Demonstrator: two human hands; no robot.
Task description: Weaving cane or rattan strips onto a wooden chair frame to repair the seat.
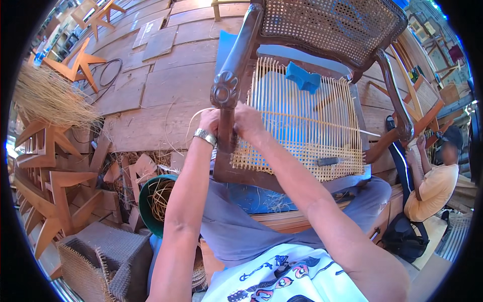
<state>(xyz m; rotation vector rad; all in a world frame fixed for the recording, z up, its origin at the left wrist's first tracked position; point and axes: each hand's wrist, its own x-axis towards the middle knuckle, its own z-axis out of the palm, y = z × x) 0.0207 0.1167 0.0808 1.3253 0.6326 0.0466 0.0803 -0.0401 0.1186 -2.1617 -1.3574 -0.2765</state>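
Observation:
A dark carved wooden armchair (221,93) stands in front of me, its seat partly woven with pale cane strands (297,108). My left hand (210,121), with a watch at the wrist, is closed on the outer side of the left arm post; a thin cane strand (192,118) loops out from it. My right hand (248,122) is closed on the inner side of that post, at the seat's left edge; what its fingers grip is hidden. One strand crosses the seat from near this hand to a pale end at the right. A dark-handled tool (328,161) lies on the woven front part.
A blue piece (303,78) rests on the strands near the backrest. At my left stand a green bucket (146,201) with coiled cane, wooden chair parts (63,201) and a cane bundle (53,95). A person (435,178) sits at the right beside a black bag (405,236).

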